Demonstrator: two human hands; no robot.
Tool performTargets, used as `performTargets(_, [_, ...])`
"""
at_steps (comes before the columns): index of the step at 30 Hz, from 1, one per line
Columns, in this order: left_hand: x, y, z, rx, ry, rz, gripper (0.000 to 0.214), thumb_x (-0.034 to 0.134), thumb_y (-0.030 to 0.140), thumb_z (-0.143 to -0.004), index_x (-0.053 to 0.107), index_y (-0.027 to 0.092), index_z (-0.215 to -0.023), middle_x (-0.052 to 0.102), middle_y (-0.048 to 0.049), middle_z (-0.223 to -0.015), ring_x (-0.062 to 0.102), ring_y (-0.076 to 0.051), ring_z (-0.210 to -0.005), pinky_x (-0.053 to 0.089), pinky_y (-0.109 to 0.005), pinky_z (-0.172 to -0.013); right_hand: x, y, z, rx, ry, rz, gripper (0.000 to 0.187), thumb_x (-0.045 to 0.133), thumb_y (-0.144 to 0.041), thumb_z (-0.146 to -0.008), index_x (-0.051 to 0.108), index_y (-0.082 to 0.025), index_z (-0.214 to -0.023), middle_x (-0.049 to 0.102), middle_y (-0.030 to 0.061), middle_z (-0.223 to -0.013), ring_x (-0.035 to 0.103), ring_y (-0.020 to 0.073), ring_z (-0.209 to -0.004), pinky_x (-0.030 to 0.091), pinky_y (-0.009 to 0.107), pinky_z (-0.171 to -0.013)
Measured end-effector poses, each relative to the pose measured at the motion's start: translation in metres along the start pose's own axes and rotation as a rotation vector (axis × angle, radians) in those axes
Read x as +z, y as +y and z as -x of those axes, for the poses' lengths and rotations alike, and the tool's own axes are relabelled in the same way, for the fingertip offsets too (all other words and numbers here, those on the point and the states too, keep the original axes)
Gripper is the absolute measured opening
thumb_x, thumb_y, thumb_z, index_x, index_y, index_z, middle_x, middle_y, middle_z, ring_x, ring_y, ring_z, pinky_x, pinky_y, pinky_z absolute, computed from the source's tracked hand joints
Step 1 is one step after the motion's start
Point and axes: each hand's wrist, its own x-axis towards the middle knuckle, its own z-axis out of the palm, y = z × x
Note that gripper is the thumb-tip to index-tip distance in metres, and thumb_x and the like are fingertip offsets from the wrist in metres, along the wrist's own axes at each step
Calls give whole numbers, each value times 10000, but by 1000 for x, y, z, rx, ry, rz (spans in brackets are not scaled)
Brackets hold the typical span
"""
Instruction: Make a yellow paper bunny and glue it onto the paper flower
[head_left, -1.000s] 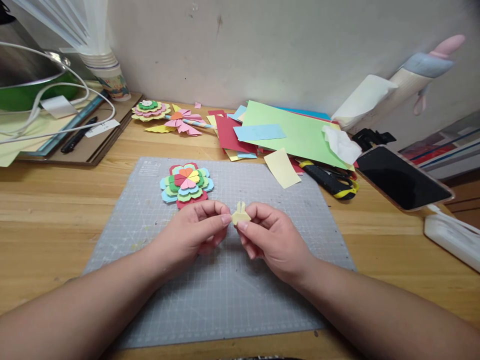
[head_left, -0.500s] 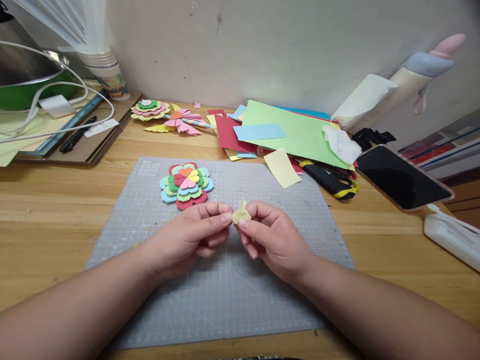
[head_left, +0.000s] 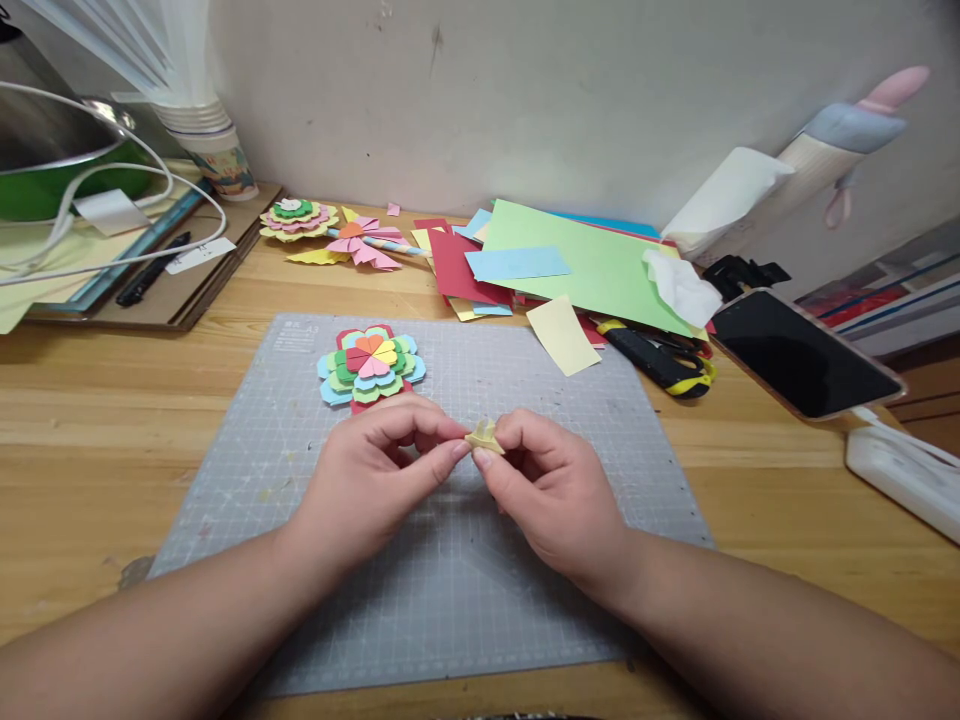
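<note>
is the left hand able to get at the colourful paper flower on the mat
Probably yes: the paper flower lies just beyond the left hand with nothing visible between them, though that hand is pinching a small yellow paper piece and might first need to let go.

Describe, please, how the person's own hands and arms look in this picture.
The left hand and right hand are both bare, with no gloves, rings or watch visible. The left forearm and right forearm show no sleeves or bracelets within the frame.
</note>
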Motion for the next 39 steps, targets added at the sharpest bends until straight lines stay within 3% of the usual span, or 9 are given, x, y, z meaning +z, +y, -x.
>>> performTargets(8, [0,3,0,-85,-46,96,107,697,238,-731,662,181,-648,621,3,-674,538,-125,-658,448,-255,-652,1,-2,-2,56,-12,-63,235,599,-242,-847,473,-217,-651,448,-62,-562,401,99,-515,327,256,-499])
performTargets(12, [-1,-3,-1,-248,-114,244,196,708,339,-745,634,172,-674,495,43,-569,382,-72,-494,295,-201,-459,0,-3,-4,196,-69,-225,256,616,-297,-846,465,-214,-657,452,-82,-513,384,72,-433,292,234,-441])
performTargets(15, [-1,-8,-2,-363,-127,323,226,682,401,-784,609,188,-782,429,72,-532,311,-61,-452,212,-188,-418,-1,-1,-6,274,-78,-328,280,621,-330,-851,456,-210,-660,470,-86,-506,382,59,-409,268,220,-424])
performTargets(20, [0,-7,-1,-276,-169,160,258,603,410,-835,533,193,-715,426,64,-547,335,-78,-480,251,-199,-440,-1,2,-8,340,-70,-371,296,641,-333,-832,455,-203,-643,482,-87,-503,383,51,-397,252,210,-413])
performTargets(26, [-1,-7,1,-177,-236,38,309,498,400,-878,479,203,-641,379,59,-542,300,-96,-489,243,-227,-454,1,2,-8,417,-162,-479,287,654,-339,-818,468,-200,-651,500,-87,-503,368,42,-372,233,204,-396])
performTargets(32, [-3,-11,0,-213,-303,165,294,446,354,-905,506,196,-664,388,55,-565,325,-91,-507,249,-226,-472,2,2,-8,489,-203,-622,275,671,-316,-793,475,-192,-645,501,-91,-498,348,30,-347,187,207,-385])
performTargets(39, [-4,-10,-3,-233,-300,245,252,508,323,-857,496,194,-640,383,66,-512,296,-80,-473,216,-228,-451,3,0,-10,514,-213,-701,269,687,-285,-776,479,-187,-636,514,-87,-499,346,24,-341,176,201,-371])
